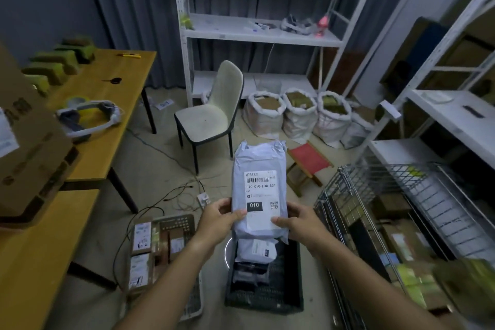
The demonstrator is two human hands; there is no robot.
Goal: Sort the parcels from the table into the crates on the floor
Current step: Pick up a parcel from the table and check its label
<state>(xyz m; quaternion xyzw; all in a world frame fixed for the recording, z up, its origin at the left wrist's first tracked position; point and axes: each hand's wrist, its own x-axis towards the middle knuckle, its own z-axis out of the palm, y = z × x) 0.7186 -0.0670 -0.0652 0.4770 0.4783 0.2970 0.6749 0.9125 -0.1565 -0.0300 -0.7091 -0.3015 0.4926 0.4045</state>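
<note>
A grey plastic mailer parcel [259,169] with a white label marked "010" is held upright in front of me. My left hand [218,220] grips its lower left edge, thumb on the label. My right hand [297,222] grips its lower right edge the same way. Directly below it on the floor stands a black crate [265,303] holding grey and dark mailers. To its left is a pale crate [184,222] filled with cardboard boxes. A large cardboard box [29,158] sits on the wooden table [107,142] at the left.
A wire cage cart [401,222] full of parcels stands at right. A chair [214,112], a red stool [308,158] and white sacks [300,112] lie ahead. Cables [171,195] run across the floor. Shelving [257,32] lines the back and right.
</note>
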